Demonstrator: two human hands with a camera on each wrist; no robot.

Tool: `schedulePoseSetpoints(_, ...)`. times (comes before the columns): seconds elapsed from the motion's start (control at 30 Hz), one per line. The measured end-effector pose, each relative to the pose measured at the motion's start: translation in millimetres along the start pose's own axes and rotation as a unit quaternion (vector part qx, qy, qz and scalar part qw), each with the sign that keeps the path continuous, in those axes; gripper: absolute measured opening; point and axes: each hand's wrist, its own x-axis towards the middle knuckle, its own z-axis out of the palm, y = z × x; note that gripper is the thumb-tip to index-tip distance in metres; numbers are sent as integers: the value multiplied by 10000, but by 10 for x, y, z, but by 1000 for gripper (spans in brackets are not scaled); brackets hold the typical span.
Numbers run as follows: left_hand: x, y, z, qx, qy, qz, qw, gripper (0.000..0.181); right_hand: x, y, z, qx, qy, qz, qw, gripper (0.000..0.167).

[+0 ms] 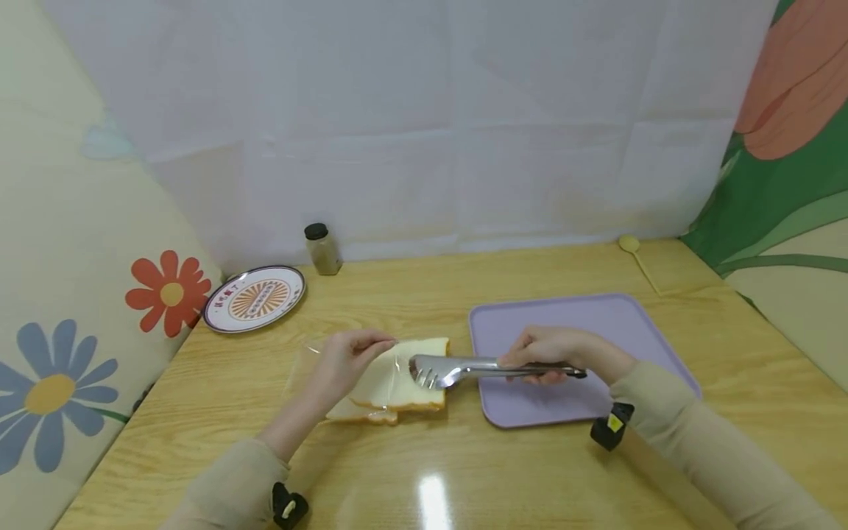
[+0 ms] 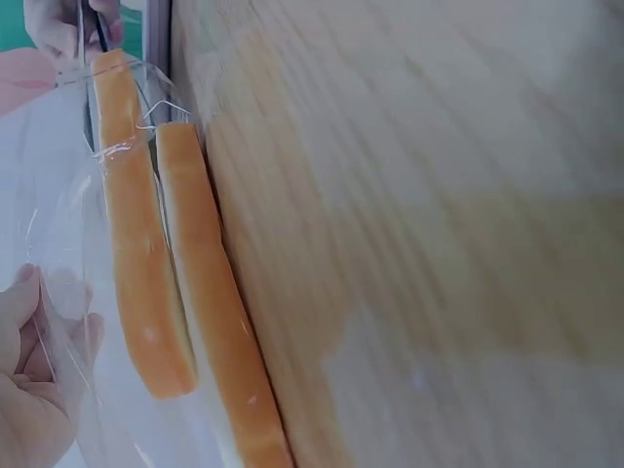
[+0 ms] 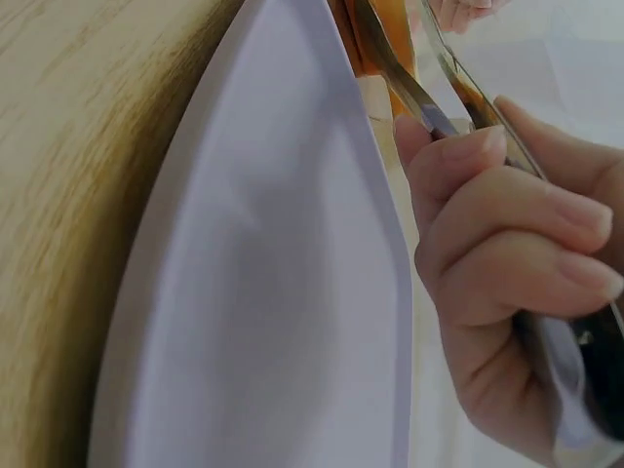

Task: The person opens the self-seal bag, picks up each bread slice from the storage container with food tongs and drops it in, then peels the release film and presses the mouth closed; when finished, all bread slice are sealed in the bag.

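Note:
Two slices of bread (image 1: pixel 422 395) lie partly overlapping in a clear plastic bag (image 1: pixel 301 368) on the table. With thumb and fingers my left hand (image 1: pixel 344 362) pinches the bag's film above the bread. In the left wrist view, the brown crusts of the bread (image 2: pixel 146 283) show as two strips, one above the other. My right hand (image 1: pixel 546 352) grips metal tongs (image 1: pixel 473 366) by their handles, over the purple tray (image 1: pixel 523 405). The tips of the tongs reach the bread at the bag's mouth, one arm over the upper slice.
At the back left a patterned plate (image 1: pixel 228 313) leans near the wall. A small jar (image 1: pixel 324 254) with a black lid stands beside it. Toward the back right lies a yellow spoon (image 1: pixel 639 259). A white sheet (image 1: pixel 424 147) hangs behind the wooden table (image 1: pixel 371 478).

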Motion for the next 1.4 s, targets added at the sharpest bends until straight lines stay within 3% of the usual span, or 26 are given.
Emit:
schedulePoseSetpoints(0.23,-3,-41,-26,-89,131,-110,9998,7,-204,111,-85,202,121,57,9997,41)
schedulePoseSetpoints(0.4,8,-53,-19,-118,261,54,9996,6,-444,217,-163,-65,365,-98,9993,45)
schedulePoseSetpoints(0.6,22,-56,-19,-146,268,100,9995,5,-789,341,-203,-778,1155,-304,9898,47)
schedulePoseSetpoints(0.8,28,-47,-28,-209,198,-24,9996,6,-1041,521,-218,-698,1812,-441,9800,40)
schedulePoseSetpoints(0.93,27,-33,-42,-189,202,-74,9996,6,-1226,631,-244,-712,2385,-143,9684,41)
schedulePoseSetpoints(1.13,9,-32,-60,-282,179,-144,9993,7,-1521,858,-356,-990,3159,277,9432,54)
schedulePoseSetpoints(1.4,3,-29,-65,-189,198,-135,9995,8,-1885,1271,-548,-1434,3701,785,9145,67)
